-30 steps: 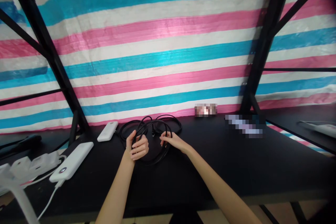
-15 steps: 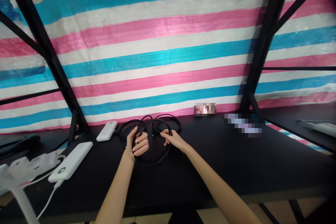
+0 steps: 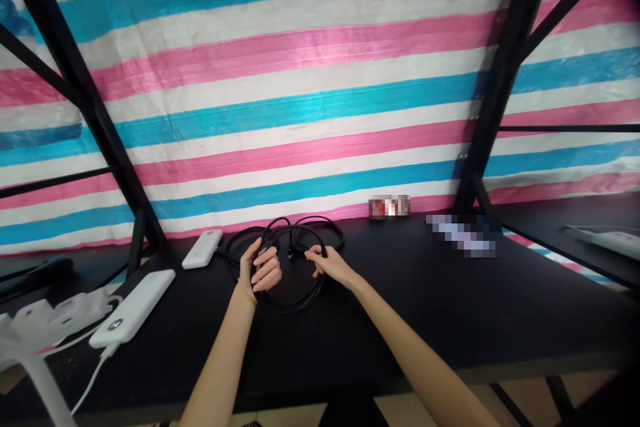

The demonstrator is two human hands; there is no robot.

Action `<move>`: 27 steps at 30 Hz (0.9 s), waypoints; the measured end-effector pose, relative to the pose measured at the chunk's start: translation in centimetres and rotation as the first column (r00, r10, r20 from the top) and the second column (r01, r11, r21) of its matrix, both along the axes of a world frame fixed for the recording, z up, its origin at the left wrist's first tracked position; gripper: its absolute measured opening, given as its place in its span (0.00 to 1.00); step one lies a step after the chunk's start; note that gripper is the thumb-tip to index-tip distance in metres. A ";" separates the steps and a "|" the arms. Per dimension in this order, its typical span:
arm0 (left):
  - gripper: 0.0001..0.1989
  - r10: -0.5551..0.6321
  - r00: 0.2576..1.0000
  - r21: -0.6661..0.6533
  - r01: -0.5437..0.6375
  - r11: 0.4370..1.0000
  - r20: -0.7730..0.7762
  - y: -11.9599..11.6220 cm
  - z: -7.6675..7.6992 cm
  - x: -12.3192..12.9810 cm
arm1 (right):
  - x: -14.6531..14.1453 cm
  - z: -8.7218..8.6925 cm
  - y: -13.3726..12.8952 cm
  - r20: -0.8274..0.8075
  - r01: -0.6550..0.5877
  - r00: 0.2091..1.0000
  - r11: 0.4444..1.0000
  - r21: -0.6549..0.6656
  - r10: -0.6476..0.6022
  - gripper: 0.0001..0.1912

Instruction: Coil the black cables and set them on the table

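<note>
A black cable (image 3: 300, 305) hangs in round loops between my hands, above the dark tabletop. My left hand (image 3: 263, 270) is closed around the left side of the loops, fingers curled toward me. On the right side, my right hand (image 3: 330, 263) pinches the same cable between thumb and fingers. Behind them, more black cable (image 3: 327, 220) lies coiled on the table, with a small plug end (image 3: 291, 253) showing between my hands. Where the held loops and the coils behind overlap, I cannot tell them apart.
Left of my hands lie a white power bank (image 3: 203, 249) and a larger one (image 3: 133, 307) with a white cable. A white power strip with chargers (image 3: 60, 317) is at far left. Two blurred items (image 3: 389, 207) (image 3: 463, 235) sit at the back right. Black frame posts (image 3: 493, 113) flank the table.
Hardly anything differs. The view has shifted very slightly, and both hands keep their hold on the looped cable in nearly the same place.
</note>
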State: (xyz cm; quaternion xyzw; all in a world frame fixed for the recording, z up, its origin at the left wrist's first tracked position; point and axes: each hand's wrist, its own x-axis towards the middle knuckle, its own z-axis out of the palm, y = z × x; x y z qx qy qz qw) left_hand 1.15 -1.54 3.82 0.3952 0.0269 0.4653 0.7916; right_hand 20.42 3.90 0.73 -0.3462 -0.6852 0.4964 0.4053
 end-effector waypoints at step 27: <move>0.19 0.079 0.995 -0.079 -0.075 0.994 0.052 -0.8 1.4 0.6 | 0.0 0.5 0.0 -0.089 0.015 0.996 0.999 -0.033 -0.018 0.18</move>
